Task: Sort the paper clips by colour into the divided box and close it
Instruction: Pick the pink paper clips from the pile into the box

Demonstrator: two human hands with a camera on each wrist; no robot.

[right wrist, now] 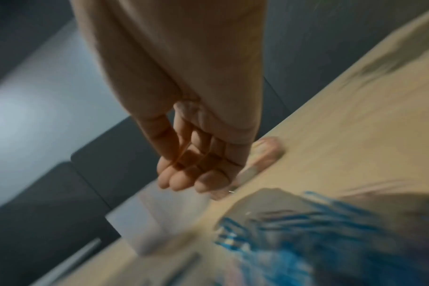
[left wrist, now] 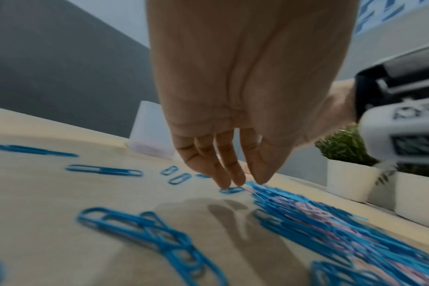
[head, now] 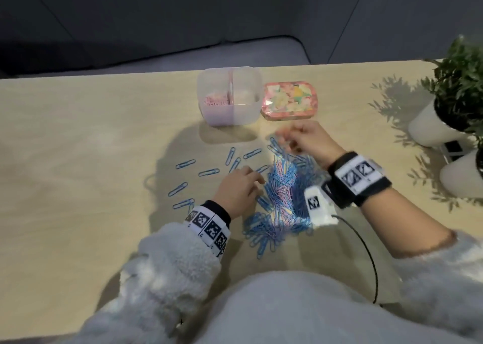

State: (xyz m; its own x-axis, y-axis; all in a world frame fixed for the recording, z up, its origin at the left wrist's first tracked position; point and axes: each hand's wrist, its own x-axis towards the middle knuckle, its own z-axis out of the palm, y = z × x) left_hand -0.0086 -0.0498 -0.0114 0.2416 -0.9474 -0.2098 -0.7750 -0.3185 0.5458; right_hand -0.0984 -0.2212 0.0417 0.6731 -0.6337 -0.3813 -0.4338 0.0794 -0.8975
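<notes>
We see a translucent divided box [head: 229,96] standing open at the far side of the pale wooden bench [head: 78,134]. We take this box as our landmark. Its left compartment holds pink paper clips [head: 215,100]; what lies in the right compartment is too washed out to tell. Touching the box on its right lies the lid [head: 288,100], pink with a flowery print; we can read no words on it.

Nearer us than the box lies a thick pile of clips [head: 283,194], mostly blue with pink ones mixed in. To the left of that pile, and below the box in the head view, loose blue clips [head: 185,164] lie scattered singly on the bench.

Our left hand [head: 236,189] hovers palm down at the pile's left edge, its grip apart with fingers straight; in the left wrist view the fingertips [left wrist: 224,181] touch one blue clip [left wrist: 232,190] lying flat on the bench.

Our right hand [head: 307,141] is just nearer than the lid, over the far end of the pile. It is blurred, and we cannot tell whether its curled fingers [right wrist: 181,180] pinch anything.

Both wrists wear bands [head: 359,177] printed with black-and-white square codes; no letters on them are legible. Two white pots of green plants [head: 454,92] stand well to the right of the box.
</notes>
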